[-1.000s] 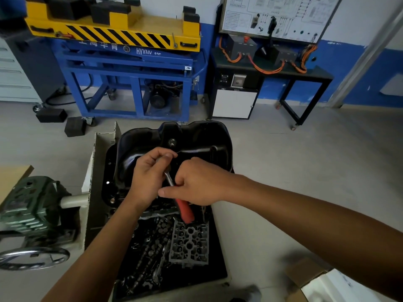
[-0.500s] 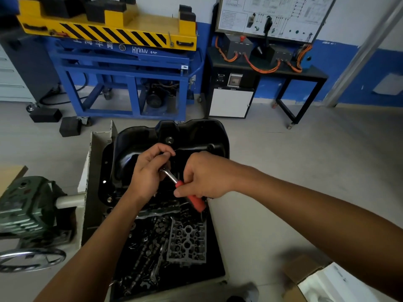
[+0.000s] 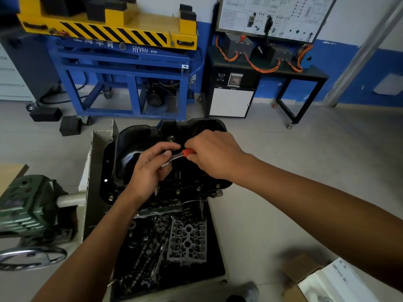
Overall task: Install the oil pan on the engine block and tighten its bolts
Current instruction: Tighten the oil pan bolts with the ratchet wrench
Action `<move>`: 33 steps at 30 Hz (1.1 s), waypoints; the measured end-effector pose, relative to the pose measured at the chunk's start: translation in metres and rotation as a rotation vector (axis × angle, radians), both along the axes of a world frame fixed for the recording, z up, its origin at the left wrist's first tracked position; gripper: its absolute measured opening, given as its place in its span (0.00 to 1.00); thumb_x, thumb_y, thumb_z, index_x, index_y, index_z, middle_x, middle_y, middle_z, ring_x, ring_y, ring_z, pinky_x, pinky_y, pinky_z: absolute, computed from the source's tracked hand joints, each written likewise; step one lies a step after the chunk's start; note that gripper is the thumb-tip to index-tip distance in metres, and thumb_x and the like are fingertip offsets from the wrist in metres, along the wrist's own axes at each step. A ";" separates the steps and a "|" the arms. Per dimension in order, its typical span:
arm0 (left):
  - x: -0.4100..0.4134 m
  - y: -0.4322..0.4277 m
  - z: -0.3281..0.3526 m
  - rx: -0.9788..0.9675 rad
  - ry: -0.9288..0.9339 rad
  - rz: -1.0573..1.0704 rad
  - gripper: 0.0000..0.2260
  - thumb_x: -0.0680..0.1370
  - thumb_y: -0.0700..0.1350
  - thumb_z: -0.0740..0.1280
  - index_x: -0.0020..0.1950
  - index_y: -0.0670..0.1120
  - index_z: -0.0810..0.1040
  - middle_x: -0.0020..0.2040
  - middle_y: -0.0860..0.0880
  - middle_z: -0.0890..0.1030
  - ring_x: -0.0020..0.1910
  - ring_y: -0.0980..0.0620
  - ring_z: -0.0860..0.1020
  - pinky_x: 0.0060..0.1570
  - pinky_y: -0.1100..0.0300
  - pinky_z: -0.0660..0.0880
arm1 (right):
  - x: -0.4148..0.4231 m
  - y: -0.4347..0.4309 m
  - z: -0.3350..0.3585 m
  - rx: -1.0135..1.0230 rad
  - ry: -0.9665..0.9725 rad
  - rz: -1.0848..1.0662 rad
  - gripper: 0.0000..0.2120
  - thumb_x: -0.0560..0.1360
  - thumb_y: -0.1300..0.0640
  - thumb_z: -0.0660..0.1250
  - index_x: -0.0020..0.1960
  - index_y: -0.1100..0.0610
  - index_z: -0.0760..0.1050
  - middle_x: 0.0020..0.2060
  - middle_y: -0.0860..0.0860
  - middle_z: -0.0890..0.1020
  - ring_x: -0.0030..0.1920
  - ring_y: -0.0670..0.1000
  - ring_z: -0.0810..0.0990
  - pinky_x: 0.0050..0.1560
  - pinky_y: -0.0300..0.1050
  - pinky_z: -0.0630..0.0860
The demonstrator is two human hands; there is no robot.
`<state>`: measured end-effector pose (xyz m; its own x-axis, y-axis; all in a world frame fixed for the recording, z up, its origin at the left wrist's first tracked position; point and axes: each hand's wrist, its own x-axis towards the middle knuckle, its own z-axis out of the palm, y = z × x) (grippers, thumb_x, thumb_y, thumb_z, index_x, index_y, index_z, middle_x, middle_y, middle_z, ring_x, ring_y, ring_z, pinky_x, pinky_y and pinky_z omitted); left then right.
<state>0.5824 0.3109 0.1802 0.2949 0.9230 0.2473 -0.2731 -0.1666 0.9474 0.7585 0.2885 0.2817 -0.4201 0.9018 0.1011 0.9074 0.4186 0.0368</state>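
Oil pan (image 3: 135, 144), centre frame: bolt-tightening step; right hand (image 3: 214, 155) fingers wrap ratchet (image 3: 174, 158) handle, left hand (image 3: 150, 171) pinches its head. Next: swing handle.

Grey concrete floor (image 3: 294, 175) carries everything. Black parts tray (image 3: 214, 258) is the landmark, low centre. In the tray: grey cast cover (image 3: 187, 243) on its right half, camshafts (image 3: 144, 256) just left of the cover, loose small metal parts scattered around them. On the floor behind the tray: blue steel frame (image 3: 130, 68) on castors. Behind-left of the tray: two black blocks (image 3: 70, 125), near each other. Behind-right: black table (image 3: 305, 73) with a white cabinet (image 3: 231, 102) under it. Right of the tray, near edge: open cardboard box (image 3: 305, 273)
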 end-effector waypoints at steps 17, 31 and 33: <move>0.017 -0.008 0.010 -0.004 0.084 0.231 0.14 0.81 0.48 0.59 0.49 0.43 0.82 0.40 0.40 0.78 0.38 0.46 0.73 0.41 0.58 0.70 | -0.014 -0.029 -0.008 -0.387 0.339 0.062 0.23 0.76 0.46 0.71 0.27 0.56 0.75 0.20 0.49 0.74 0.21 0.47 0.71 0.26 0.38 0.68; 0.009 -0.009 0.009 -0.002 0.102 0.167 0.12 0.83 0.36 0.57 0.51 0.43 0.80 0.32 0.43 0.72 0.29 0.52 0.68 0.30 0.66 0.66 | -0.011 -0.028 -0.003 -0.454 0.304 0.020 0.18 0.72 0.44 0.74 0.33 0.56 0.82 0.26 0.50 0.80 0.26 0.45 0.74 0.31 0.45 0.73; 0.006 -0.007 0.007 -0.020 0.095 0.135 0.11 0.80 0.41 0.59 0.50 0.46 0.82 0.31 0.42 0.70 0.28 0.51 0.68 0.27 0.66 0.64 | -0.007 -0.025 -0.001 -0.406 0.250 0.012 0.16 0.72 0.43 0.75 0.32 0.53 0.81 0.26 0.46 0.79 0.28 0.41 0.76 0.32 0.43 0.71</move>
<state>0.5881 0.3034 0.1869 0.1894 0.9602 0.2055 -0.1582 -0.1767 0.9715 0.7515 0.2635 0.2802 -0.4381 0.8847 -0.1592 0.8629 0.3642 -0.3504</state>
